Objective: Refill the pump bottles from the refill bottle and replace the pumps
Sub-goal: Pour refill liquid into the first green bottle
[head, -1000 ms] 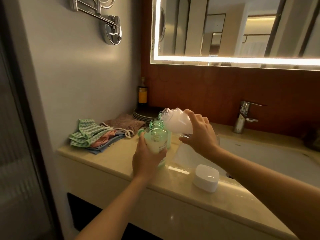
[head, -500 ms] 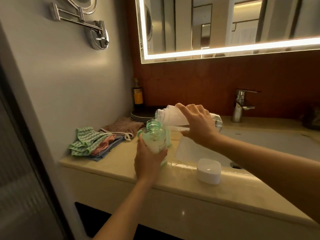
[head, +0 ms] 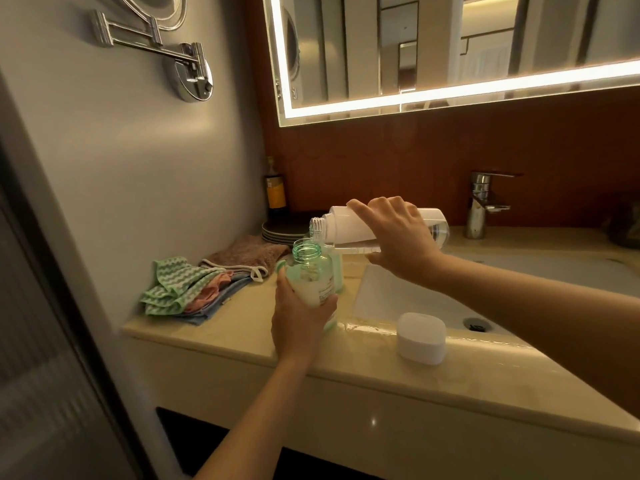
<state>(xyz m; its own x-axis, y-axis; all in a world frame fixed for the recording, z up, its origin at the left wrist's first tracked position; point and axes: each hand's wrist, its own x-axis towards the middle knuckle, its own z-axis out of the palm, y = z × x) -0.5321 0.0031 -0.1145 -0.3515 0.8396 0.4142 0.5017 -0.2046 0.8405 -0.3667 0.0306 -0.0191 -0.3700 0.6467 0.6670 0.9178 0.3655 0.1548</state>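
Pouring looks under way: the left hand (head: 298,320), fingers wrapped round the open green pump bottle (head: 311,275) at the surface (head: 225,337), holds it under the near-level refill bottle (head: 346,226) gripped by the right hand (head: 398,237), so next calls for a steady tilt without overfilling.

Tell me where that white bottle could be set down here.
Bare counter: the front edge between the folded cloths and the left hand, and right of the white box. Crowded: the back corner, with stacked plates and a dark bottle.
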